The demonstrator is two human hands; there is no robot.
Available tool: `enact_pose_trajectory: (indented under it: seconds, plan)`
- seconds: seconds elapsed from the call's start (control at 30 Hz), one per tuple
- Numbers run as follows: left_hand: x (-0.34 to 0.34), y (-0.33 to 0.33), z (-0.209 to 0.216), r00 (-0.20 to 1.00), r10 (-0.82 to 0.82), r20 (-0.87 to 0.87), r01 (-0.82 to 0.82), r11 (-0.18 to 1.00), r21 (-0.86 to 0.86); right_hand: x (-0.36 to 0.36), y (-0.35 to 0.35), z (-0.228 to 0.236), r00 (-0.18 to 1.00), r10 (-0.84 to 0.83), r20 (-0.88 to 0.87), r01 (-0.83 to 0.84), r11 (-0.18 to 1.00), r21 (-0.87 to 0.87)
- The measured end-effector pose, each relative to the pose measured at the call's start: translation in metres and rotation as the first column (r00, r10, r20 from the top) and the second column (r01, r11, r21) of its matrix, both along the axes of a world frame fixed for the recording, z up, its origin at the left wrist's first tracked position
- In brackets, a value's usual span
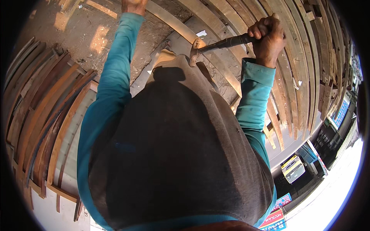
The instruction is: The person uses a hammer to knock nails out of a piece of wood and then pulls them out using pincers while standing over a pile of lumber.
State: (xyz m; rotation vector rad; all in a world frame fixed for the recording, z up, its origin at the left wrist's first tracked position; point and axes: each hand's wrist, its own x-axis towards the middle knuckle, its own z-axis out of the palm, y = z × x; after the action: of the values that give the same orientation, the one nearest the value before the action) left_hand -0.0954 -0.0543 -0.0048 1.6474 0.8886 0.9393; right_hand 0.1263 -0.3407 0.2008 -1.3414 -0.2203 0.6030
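Wrapped tight round the handle of the hammer (222,44), your right hand (271,38) was at the upper right of the frame, fingers curled in. The hammer slanted across the upper middle, its head at the left end, below your fist. Your left hand (133,5) was cut off by the top edge, left of centre, so I could not tell its grip. Planks (308,65) filled the upper right, and a wood stack (42,111) lay at the left
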Motion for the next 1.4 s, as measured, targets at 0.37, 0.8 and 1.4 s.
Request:
enact_pose_trajectory:
  seconds: [0.37,0.8,1.4]
  plan:
    - [-0.127,-0.255,0.013,0.996,0.078,0.053,-0.040,0.857,-0.513,0.079,-0.060,-0.081,0.946,-0.037,-0.322,0.105,0.974,0.199]
    - [-0.120,-0.347,0.000,0.967,0.250,0.058,-0.157,0.756,-0.636,0.116,-0.080,-0.069,0.978,0.044,-0.203,0.000,0.978,0.209]
    - [-0.042,-0.308,0.024,0.698,-0.256,-0.669,0.193,0.966,-0.169,0.001,-0.075,0.007,0.883,0.379,0.278,-0.424,0.897,0.123]
